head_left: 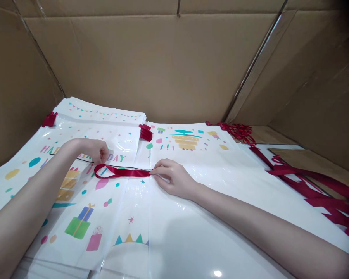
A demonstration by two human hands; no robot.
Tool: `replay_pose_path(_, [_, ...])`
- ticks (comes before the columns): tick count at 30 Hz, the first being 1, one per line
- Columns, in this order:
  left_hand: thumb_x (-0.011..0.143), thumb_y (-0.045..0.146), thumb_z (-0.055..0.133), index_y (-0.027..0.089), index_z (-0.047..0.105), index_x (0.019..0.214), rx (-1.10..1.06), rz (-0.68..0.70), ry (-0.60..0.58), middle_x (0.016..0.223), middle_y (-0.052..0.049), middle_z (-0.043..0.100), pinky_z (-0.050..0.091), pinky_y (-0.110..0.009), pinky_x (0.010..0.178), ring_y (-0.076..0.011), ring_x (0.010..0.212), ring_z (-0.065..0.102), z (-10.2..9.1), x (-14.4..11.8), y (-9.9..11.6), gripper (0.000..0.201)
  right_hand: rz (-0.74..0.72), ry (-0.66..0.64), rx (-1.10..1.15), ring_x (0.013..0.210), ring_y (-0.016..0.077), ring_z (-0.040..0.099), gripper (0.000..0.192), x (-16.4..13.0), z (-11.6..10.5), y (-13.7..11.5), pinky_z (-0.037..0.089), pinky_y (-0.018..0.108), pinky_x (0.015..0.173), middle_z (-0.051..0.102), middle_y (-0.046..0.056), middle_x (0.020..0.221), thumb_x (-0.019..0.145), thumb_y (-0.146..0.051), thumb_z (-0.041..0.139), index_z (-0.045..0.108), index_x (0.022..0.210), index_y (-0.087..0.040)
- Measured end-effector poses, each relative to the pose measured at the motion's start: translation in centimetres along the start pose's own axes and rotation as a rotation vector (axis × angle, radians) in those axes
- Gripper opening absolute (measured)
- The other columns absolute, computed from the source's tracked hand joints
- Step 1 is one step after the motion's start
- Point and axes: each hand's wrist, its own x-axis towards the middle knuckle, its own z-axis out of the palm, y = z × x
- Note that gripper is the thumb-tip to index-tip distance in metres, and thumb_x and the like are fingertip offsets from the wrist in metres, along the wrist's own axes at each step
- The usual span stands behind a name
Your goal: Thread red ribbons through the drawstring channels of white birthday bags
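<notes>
My right hand (pixel 172 177) pinches one end of a dark red ribbon loop (pixel 113 171) between thumb and fingertips. The loop stretches left from it across a white printed sheet. Just above the loop's left end is my left hand (pixel 98 150), its fingers curled together; whether they hold anything is hidden. A thin black line (pixel 84 159), a cord or an edge, runs past both hands. Beneath my left arm are glossy white birthday bags (pixel 101 205), or sheets, printed with gifts, balloons and cake. Another white printed sheet (pixel 192 162) lies under my right hand.
Cardboard walls (pixel 151 66) enclose the back and sides. Red ribbon bunches (pixel 49 119) stick out at both sides of the left stack. A tangle of red ribbons (pixel 240 131) lies at back right, and long loose ribbons (pixel 317 190) spread along the right side.
</notes>
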Motion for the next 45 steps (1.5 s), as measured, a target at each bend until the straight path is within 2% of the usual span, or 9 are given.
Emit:
replay_pose_path(4, [0.058,0.024,0.061,0.017,0.06,0.062,-0.038,0.072,-0.107,0.062,0.0,0.054,0.034,-0.022,0.054,-0.0139,0.059,0.047,0.0,0.4,0.4,0.008,-0.02,-0.009,-0.022,0.085,0.017,0.059,0.024,0.0,0.1,0.1,0.046,0.031,0.077,0.064,0.007,0.095,0.082,-0.014,0.052,0.071,0.096,-0.019])
replay_pose_path(8, [0.063,0.033,0.064,0.016,0.059,0.066,-0.045,0.185,-0.004,0.068,-0.001,0.056,0.036,-0.021,0.056,-0.0137,0.062,0.049,0.6,1.3,2.3,0.018,-0.032,0.003,-0.027,0.084,0.0166,0.058,0.022,0.0,0.2,0.2,0.046,0.03,0.076,0.064,0.007,0.096,0.082,-0.015,0.052,0.07,0.094,-0.019])
replay_pose_path(13, [0.073,0.03,0.056,0.016,0.061,0.073,0.006,0.383,0.159,0.071,-0.002,0.056,0.038,-0.021,0.058,-0.0138,0.065,0.051,3.5,2.6,7.2,0.015,-0.04,0.0,-0.046,0.081,0.016,0.057,0.023,0.0,0.2,0.1,0.046,0.03,0.074,0.063,0.007,0.097,0.082,-0.014,0.051,0.069,0.096,-0.019])
replay_pose_path(18, [0.079,0.025,0.046,0.018,0.061,0.078,0.126,0.408,0.291,0.078,-0.002,0.062,0.035,-0.022,0.06,-0.0143,0.069,0.053,4.8,2.2,10.6,0.017,-0.039,-0.037,-0.044,0.09,0.0186,0.057,0.022,0.1,0.1,0.1,0.046,0.033,0.081,0.063,0.007,0.098,0.083,-0.015,0.051,0.068,0.096,-0.019])
replay_pose_path(21, [0.078,0.028,0.047,0.019,0.061,0.074,0.16,0.248,0.186,0.074,-0.002,0.062,0.035,-0.023,0.058,-0.0145,0.067,0.053,3.3,0.9,9.9,0.017,-0.036,-0.042,-0.038,0.091,0.0188,0.057,0.023,0.0,0.1,0.1,0.046,0.034,0.081,0.063,0.008,0.098,0.085,-0.016,0.05,0.067,0.1,-0.019])
replay_pose_path(27, [0.054,0.021,0.065,0.019,0.061,0.068,0.335,-0.179,-0.013,0.077,-0.002,0.066,0.034,-0.024,0.055,-0.0187,0.069,0.056,1.0,-0.7,6.8,0.015,-0.035,-0.045,-0.009,0.091,0.0188,0.057,0.022,0.0,0.2,0.2,0.046,0.034,0.081,0.063,0.007,0.098,0.085,-0.015,0.05,0.066,0.099,-0.019])
replay_pose_path(32, [0.056,0.02,0.057,0.019,0.058,0.068,0.296,-0.118,-0.021,0.081,-0.003,0.066,0.035,-0.026,0.057,-0.0207,0.073,0.058,1.2,-0.2,6.0,0.012,-0.018,-0.049,0.004,0.09,0.0188,0.056,0.019,0.1,0.0,0.1,0.046,0.034,0.081,0.062,0.006,0.096,0.083,-0.014,0.05,0.06,0.099,-0.019])
replay_pose_path(38, [0.074,0.038,0.046,0.018,0.053,0.074,0.236,-0.253,0.021,0.085,-0.009,0.067,0.037,-0.029,0.06,-0.0242,0.079,0.059,0.9,-0.6,5.5,0.02,0.012,-0.053,0.011,0.093,0.0196,0.055,0.023,0.1,-0.4,-0.2,0.045,0.035,0.082,0.061,0.007,0.099,0.084,-0.016,0.049,0.052,0.106,-0.019])
replay_pose_path(45, [0.077,0.042,0.044,0.018,0.051,0.069,0.178,-0.266,-0.032,0.081,-0.009,0.065,0.039,-0.029,0.061,-0.022,0.072,0.06,0.5,-1.3,5.8,0.025,0.012,-0.061,0.008,0.092,0.0195,0.055,0.025,0.1,-0.2,-0.1,0.045,0.034,0.082,0.061,0.006,0.1,0.084,-0.016,0.049,0.051,0.108,-0.019])
